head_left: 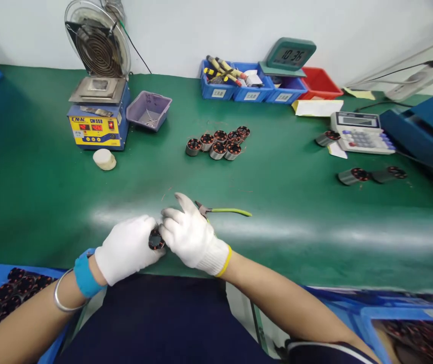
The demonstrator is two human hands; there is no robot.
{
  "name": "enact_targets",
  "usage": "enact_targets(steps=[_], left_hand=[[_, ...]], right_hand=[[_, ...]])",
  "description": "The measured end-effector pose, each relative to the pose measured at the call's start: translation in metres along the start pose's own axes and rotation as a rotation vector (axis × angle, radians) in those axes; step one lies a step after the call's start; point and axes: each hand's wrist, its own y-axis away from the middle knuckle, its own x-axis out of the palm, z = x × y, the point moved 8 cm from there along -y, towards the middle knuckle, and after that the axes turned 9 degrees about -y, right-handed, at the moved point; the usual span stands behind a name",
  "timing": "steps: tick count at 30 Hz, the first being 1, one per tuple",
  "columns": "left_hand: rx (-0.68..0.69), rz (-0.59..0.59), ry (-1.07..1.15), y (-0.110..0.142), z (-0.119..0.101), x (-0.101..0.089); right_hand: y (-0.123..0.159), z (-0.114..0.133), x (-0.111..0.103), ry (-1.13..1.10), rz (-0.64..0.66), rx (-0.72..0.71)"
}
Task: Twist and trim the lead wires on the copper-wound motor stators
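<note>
Both my hands wear white gloves and meet near the front edge of the green mat (277, 202). My left hand (127, 248) is closed round a small wound motor stator (156, 239), dark with copper coils. My right hand (189, 233) pinches the same stator from the right, its fingers curled and one finger sticking up. Green-handled cutters (224, 210) lie on the mat just behind my right hand, untouched.
Several finished stators (218, 142) cluster mid-mat; two more (370, 175) lie at right near a calculator (362, 132). A blue-yellow solder pot (97, 119), purple tray (148, 109), white roll (104, 159), blue and red bins (265, 83) and a clock (288, 56) stand behind. A blue bin of stators (7, 293) sits lower left.
</note>
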Motion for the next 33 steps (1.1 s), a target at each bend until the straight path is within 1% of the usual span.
enact_targets(steps=[2,4,7,9,11,13,16,18,20,22,25,27,28,29,32,33], left_hand=[[0.066,-0.003,-0.01,0.0,-0.002,-0.001],[0.097,0.0,-0.013,0.0,0.0,-0.003],[0.053,0.012,-0.016,0.0,0.012,-0.006],[0.028,0.025,-0.002,-0.003,0.02,-0.007],[0.029,0.051,0.054,-0.008,0.024,-0.006],[0.04,0.099,0.142,-0.015,0.024,-0.004],[0.057,0.203,0.283,-0.025,0.021,0.003],[0.062,0.286,0.384,-0.028,0.018,0.009],[0.04,0.352,0.493,-0.029,0.018,0.015],[0.003,0.379,0.596,-0.03,0.019,0.018],[-0.05,0.362,0.703,-0.03,0.022,0.02],[-0.066,0.32,0.716,-0.031,0.023,0.02],[-0.068,0.292,0.712,-0.031,0.024,0.019],[-0.068,0.265,0.707,-0.031,0.024,0.019],[-0.103,0.22,0.744,-0.03,0.025,0.022],[-0.118,0.213,0.765,-0.029,0.025,0.023]], right_hand=[[0.002,-0.012,-0.001,-0.047,0.012,0.055],[0.014,-0.039,-0.008,-0.05,0.04,0.181],[0.046,-0.087,-0.026,0.036,0.06,0.422],[0.068,-0.103,-0.037,0.041,-0.001,0.502],[0.086,-0.105,-0.037,0.021,-0.075,0.558],[0.104,-0.102,-0.025,0.031,-0.085,0.647],[0.127,-0.097,-0.001,0.082,0.006,0.763],[0.136,-0.094,0.005,0.089,0.068,0.766],[0.139,-0.093,0.003,0.079,0.118,0.756],[0.138,-0.091,-0.003,0.077,0.184,0.749],[0.133,-0.092,-0.009,0.154,0.291,0.794],[0.13,-0.096,-0.007,0.226,0.308,0.833],[0.127,-0.098,-0.005,0.242,0.283,0.833],[0.124,-0.1,-0.002,0.234,0.228,0.813],[0.115,-0.098,-0.001,0.071,-0.027,0.698],[0.115,-0.097,-0.003,-0.014,-0.099,0.697]])
